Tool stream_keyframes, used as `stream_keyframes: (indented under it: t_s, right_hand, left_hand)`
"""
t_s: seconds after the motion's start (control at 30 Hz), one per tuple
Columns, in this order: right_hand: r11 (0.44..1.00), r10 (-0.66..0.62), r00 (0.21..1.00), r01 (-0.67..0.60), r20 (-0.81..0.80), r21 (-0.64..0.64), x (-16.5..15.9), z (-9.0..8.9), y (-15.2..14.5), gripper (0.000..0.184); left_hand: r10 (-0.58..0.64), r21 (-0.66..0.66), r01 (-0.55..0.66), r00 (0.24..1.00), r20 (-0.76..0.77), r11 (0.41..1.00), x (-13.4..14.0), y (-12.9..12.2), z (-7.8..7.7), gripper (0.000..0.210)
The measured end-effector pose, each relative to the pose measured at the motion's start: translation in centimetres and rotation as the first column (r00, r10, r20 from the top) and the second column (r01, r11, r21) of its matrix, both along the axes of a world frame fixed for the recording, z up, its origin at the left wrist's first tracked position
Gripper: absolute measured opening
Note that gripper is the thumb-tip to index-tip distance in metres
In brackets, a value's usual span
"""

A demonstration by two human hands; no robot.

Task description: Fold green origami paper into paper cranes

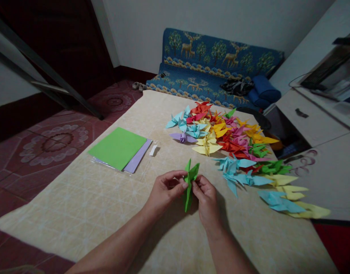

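Note:
A green origami crane (188, 190) is held up between my two hands over the near middle of the table. My left hand (167, 187) pinches it from the left, thumb and forefinger closed on its folded paper. From the other side my right hand (205, 194) grips it too, with the fingers curled and partly hidden. The crane's points spread upward and downward from the grip. Beyond my hands, to the right, lies a crowd of folded paper cranes (207, 145) in blue, yellow, red, pink, orange, purple and green.
Green sheets (119, 147) and purple sheets (138, 156) lie on clear plastic at the left, near a small white scrap (153, 150). A patterned cloth covers the table (86, 213). Behind it stands a blue sofa (192, 80); a white cabinet (320, 125) is at the right.

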State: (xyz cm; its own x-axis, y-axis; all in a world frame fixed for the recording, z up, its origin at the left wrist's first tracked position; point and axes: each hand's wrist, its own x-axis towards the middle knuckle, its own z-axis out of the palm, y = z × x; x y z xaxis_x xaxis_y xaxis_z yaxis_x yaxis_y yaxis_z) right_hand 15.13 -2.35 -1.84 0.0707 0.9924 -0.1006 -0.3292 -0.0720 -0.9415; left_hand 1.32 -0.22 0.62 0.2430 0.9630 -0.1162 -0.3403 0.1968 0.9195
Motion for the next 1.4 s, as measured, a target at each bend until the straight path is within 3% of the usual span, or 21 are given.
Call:
stream_keyframes:
  t_s: [0.23, 0.43, 0.67, 0.87, 1.13, 1.4]
  right_hand:
    - [0.997, -0.001, 0.980, -0.015, -0.198, -0.079, -0.19, 0.13, 0.10, 0.020]
    - [0.991, 0.001, 0.958, -0.039, -0.288, -0.124, -0.61, 0.66, -0.17, 0.025]
    - [0.999, -0.038, 0.995, 0.035, -0.088, -0.038, -0.56, 0.62, -0.41, 0.014]
    - [0.993, -0.109, 0.983, 0.114, 0.149, -0.024, -0.30, 0.35, -0.63, 0.020]
    - [0.994, -0.105, 0.981, 0.102, 0.160, 0.028, -0.44, 0.53, -0.71, 0.019]
    - [0.987, -0.160, 0.954, 0.157, 0.254, 0.035, -0.44, 1.04, -0.50, 0.022]
  left_hand:
    - [0.049, 0.112, -0.050, 0.999, 0.014, 0.992, 0.36, -0.32, 0.19, 0.048]
    - [0.036, 0.074, -0.034, 0.999, -0.019, 0.997, 0.23, -0.30, -0.14, 0.044]
    - [-0.032, -0.034, 0.030, 0.998, -0.056, 0.999, 0.07, -0.27, 0.10, 0.037]
    - [-0.032, -0.115, 0.034, 0.999, 0.020, 0.993, 0.13, -0.13, 0.28, 0.034]
    - [0.068, -0.085, -0.072, 0.996, -0.050, 0.994, 0.29, 0.13, 0.02, 0.025]
    - [0.042, -0.029, -0.045, 0.994, -0.105, 0.999, 0.19, 0.01, 0.33, 0.026]
